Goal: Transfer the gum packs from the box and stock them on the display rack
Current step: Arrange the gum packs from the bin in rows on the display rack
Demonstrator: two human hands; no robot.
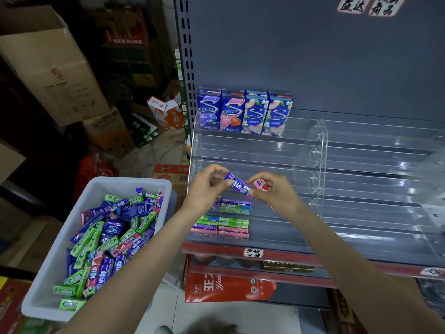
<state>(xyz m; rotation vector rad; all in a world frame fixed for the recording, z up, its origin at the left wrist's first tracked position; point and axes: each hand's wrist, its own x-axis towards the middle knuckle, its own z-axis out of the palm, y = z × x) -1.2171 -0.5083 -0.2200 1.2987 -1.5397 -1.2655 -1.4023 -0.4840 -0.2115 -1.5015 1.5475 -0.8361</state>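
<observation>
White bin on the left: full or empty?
Fairly full: the white bin holds a loose heap of gum packs, piled across most of its floor.

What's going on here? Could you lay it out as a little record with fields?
setting: shop shelf with a clear tiered display rack
left hand: pinches one end of a purple gum pack
right hand: holds the other end, plus a pink gum pack
top tier: four upright boxes
lower tiers: flat stacks of packs
supply: white bin of loose gum packs, lower left
</observation>
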